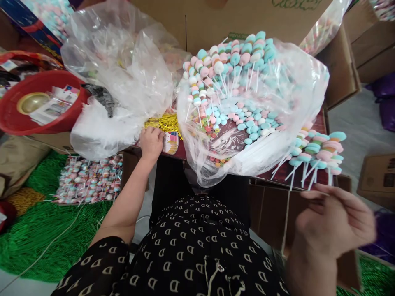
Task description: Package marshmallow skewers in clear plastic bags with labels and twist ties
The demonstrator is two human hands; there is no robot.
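My left hand rests at the table's front edge with its fingers bent down and together. Whatever is under its fingertips is hidden. Gold twist ties lie just beyond it, and a small printed card stack is beside it. My right hand, slightly blurred, is at the table's right front corner. Its fingertips look pinched at the white stick ends of a candy skewer bunch in pink, blue and orange. A clear plastic bag holds more skewers and loose candies.
Crumpled plastic bags stand at the back left. A red basin with papers is farther left. Packed skewers and green stringy material lie below. A large cardboard box stands behind; another carton is right.
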